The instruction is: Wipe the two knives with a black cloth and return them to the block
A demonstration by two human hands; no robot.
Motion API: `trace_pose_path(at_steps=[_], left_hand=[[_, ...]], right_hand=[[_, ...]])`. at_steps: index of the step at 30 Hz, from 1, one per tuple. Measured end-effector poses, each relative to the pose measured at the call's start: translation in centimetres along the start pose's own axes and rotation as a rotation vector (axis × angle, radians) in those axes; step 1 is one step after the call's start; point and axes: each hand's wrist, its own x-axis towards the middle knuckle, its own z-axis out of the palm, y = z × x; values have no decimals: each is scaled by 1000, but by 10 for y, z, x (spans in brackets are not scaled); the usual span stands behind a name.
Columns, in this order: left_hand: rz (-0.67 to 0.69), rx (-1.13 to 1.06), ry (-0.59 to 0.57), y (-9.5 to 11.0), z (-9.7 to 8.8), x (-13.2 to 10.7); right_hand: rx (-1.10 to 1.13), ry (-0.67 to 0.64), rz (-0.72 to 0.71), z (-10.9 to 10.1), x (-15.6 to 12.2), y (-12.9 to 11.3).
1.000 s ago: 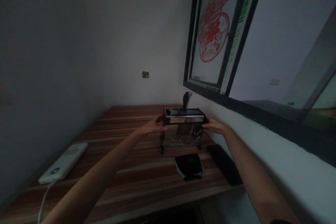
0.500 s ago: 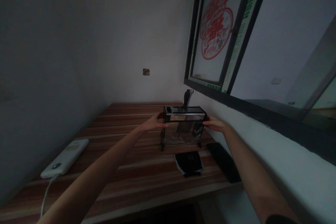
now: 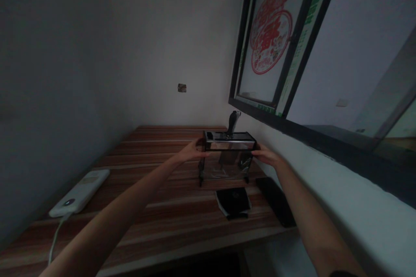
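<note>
A clear-walled box with a black and chrome top (image 3: 230, 145) stands upright on black feet on the wooden table. A black knob-like handle (image 3: 233, 122) rises from its top. My left hand (image 3: 192, 151) grips the box's left end, its thumb on the front and its other fingers mostly hidden behind. On the opposite end, my right hand (image 3: 264, 154) holds it in the same way. Something dark shows through the clear front, too dim to name. In front of the box lies a small black packet with a pale edge (image 3: 233, 201).
A black flat slab, perhaps a phone (image 3: 276, 201), lies by the right wall near the table edge. At the left sits a white power bank (image 3: 80, 192) with a white cable (image 3: 55, 236). The wooden table (image 3: 156, 207) meets walls; a dark-framed window (image 3: 279, 108) is at right.
The view has shifted very slightly. Both hands keep their hold on the box, which stays in the same place on the table.
</note>
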Motion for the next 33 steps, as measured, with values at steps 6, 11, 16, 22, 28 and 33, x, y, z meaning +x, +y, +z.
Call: trace_pose_path(at_steps=[6, 11, 16, 22, 28, 33], left_hand=[[5, -32, 29, 2, -1, -2], [7, -42, 46, 9, -10, -10], [-6, -71, 42, 17, -32, -21], [-23, -92, 7, 24, -69, -39], [-9, 19, 8, 28, -114, -64], [-33, 106, 11, 40, -152, -89]], right_hand=[[-54, 3, -9, 3, 1, -9], [-85, -14, -29, 11, 7, -23], [-116, -51, -56, 29, 17, -36], [-153, -118, -85, 66, 30, -46], [-240, -173, -128, 106, 49, -47], [-249, -219, -137, 146, 65, -47]])
